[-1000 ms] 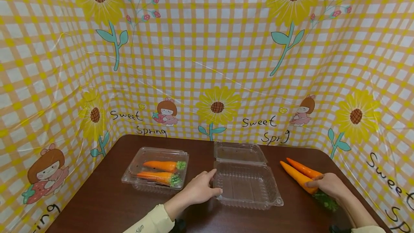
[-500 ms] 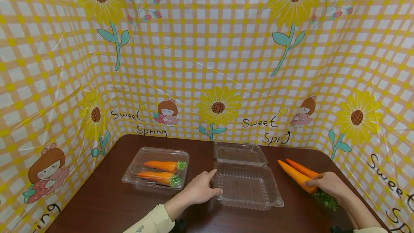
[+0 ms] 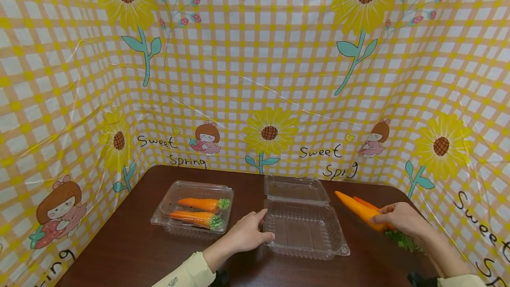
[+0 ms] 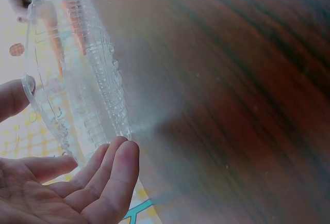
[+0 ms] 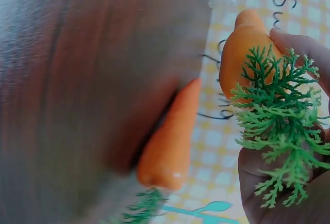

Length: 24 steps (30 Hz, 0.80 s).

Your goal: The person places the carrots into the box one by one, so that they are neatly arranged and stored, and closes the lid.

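My right hand (image 3: 402, 220) pinches an orange carrot (image 3: 356, 207) near its thick end, tip pointing toward the container; its feathery green top (image 5: 278, 105) hangs past the palm in the right wrist view. Another carrot (image 5: 170, 141) lies on the table beneath it, mostly covered in the head view. My left hand (image 3: 248, 231) rests against the left edge of an open clear plastic container (image 3: 304, 227). In the left wrist view, its thumb (image 4: 14, 99) touches a rim corner and the fairly straight fingers (image 4: 121, 175) meet the side. Nothing lies inside that container, and its lid (image 3: 296, 189) is folded back.
On the left stands a closed clear container (image 3: 159, 216) holding several carrots (image 3: 197, 203). The dark brown table (image 3: 127, 242) is bounded at the back and sides by a checked, sunflower-printed cloth (image 3: 239, 74).
My right hand has raised one carrot and shifted it left, so it now overlaps the other carrot in the head view. The left hand and both containers hold their places.
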Motion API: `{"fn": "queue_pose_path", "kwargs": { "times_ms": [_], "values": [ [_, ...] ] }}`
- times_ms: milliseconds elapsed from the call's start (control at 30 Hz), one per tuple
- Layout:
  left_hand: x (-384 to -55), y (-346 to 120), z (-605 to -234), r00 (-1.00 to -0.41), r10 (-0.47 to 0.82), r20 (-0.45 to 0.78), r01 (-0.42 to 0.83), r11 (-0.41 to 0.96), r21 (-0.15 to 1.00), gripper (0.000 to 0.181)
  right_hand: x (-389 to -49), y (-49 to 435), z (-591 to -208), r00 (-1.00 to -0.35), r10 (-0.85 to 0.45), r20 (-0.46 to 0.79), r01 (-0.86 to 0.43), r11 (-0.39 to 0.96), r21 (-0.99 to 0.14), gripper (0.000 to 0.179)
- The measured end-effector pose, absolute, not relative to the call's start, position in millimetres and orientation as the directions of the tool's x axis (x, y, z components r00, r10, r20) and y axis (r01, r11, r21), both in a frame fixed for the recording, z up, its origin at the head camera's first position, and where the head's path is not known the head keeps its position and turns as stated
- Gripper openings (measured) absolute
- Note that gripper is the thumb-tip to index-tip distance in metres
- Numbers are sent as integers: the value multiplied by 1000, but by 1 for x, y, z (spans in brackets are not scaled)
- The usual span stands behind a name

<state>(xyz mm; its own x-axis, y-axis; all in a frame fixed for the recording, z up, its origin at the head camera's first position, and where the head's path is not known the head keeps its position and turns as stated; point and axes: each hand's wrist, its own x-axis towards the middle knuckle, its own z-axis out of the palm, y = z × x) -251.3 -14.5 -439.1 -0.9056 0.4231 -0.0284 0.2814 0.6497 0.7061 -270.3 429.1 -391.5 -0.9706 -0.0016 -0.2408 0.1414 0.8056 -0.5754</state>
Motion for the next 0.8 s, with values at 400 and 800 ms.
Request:
{"fn": "queue_pose_path", "kwargs": {
  "times_ms": [400,800],
  "values": [
    [-252,-15,-441,-905,424,-31,278,645,712,78,-266,392,-359,-980,-72,-187,58,789,-611,58],
    [-253,-13,-442,-907,420,-30,274,644,714,79,-266,352,-345,-973,-174,-149,-42,776,-630,52]
  ]
}}
